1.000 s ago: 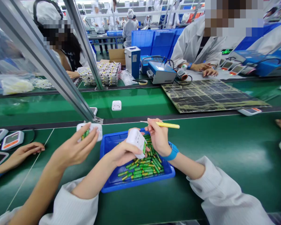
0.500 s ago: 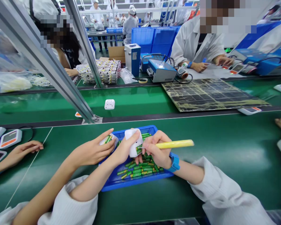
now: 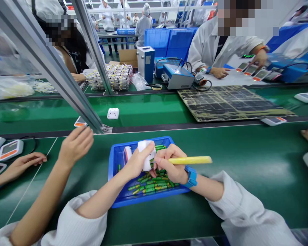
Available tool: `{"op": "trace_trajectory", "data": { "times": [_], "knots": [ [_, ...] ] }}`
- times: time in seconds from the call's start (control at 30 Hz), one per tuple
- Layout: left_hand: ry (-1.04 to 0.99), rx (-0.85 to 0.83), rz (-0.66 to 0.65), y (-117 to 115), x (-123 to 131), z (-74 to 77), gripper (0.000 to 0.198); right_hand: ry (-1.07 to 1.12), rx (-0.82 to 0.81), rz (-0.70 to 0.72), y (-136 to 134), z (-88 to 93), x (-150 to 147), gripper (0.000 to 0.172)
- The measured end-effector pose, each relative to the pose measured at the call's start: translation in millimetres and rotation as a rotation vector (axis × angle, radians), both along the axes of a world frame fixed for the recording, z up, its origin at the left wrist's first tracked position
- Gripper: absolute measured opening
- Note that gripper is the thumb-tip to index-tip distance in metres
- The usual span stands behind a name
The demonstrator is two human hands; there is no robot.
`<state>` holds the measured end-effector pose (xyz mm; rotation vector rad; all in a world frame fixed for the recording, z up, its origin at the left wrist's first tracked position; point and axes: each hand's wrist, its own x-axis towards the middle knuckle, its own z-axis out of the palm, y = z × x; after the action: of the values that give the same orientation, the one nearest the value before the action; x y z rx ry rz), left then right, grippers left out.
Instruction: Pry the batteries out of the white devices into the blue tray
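Note:
Over a blue plastic tray, my left hand is shut on a white device casing. My right hand grips a yellow-handled pick, with its thin tip at the casing, partly hidden by my fingers. Green batteries lie loose in the tray under both hands. A second white casing rests in the tray's left end. A co-worker's open hand hangs empty left of the tray, from a separate arm.
The tray sits on a green conveyor belt. White digital monitors and another co-worker's hand lie to the left. An aluminium frame post slants past on the left. Beyond a dark rail, a white block and a dark mat lie on another belt.
The co-worker's hand has left a white casing in the tray and risen left, now empty. My right hand has come down, swinging the pick's tip to the casing in my left hand.

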<state>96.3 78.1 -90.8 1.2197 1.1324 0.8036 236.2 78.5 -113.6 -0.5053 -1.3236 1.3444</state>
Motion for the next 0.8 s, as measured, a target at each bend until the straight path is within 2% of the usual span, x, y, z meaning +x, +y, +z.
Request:
{"op": "trace_trajectory", "data": {
  "times": [0.03,0.1,0.2,0.3,0.37,0.43,0.53,0.6,0.7,0.8],
  "knots": [
    [-0.079,-0.092,0.001,0.2,6.4,1.3,0.055,-0.032,0.038,-0.01,0.5,0.6,0.9,0.028],
    [-0.085,-0.136,0.007,0.2,9.7,4.6,0.051,-0.134,0.187,-0.06,2.2,3.2,2.8,0.026],
    [0.055,-0.072,0.011,-0.2,4.2,7.6,0.049,-0.296,0.494,-0.155,5.4,7.1,4.5,0.026],
    [0.196,0.016,0.018,0.2,1.3,6.0,0.048,-0.398,0.734,-0.225,7.0,7.4,3.3,0.029],
    [0.296,0.094,0.072,0.8,1.6,3.6,0.045,-0.465,0.829,-0.265,6.8,6.6,2.2,0.031],
    [0.381,0.131,0.111,1.3,1.9,1.3,0.043,-0.532,0.858,-0.311,6.9,6.1,2.9,0.032],
    [0.394,0.103,0.185,3.1,0.6,-0.4,0.046,-0.613,0.798,-0.396,8.8,3.3,8.1,0.03],
    [0.29,0.035,0.221,6.1,-0.7,-0.4,0.048,-0.6,0.611,-0.457,10.8,-1.8,12.4,0.029],
    [0.002,-0.124,0.16,13.1,-2.7,1.0,0.05,-0.324,0.284,-0.495,12.5,-10.9,14.0,0.027],
    [-0.301,-0.224,0.103,19.2,-5.9,4.6,0.051,-0.022,0.137,-0.512,13.1,-12.8,8.7,0.025]
  ]
}}
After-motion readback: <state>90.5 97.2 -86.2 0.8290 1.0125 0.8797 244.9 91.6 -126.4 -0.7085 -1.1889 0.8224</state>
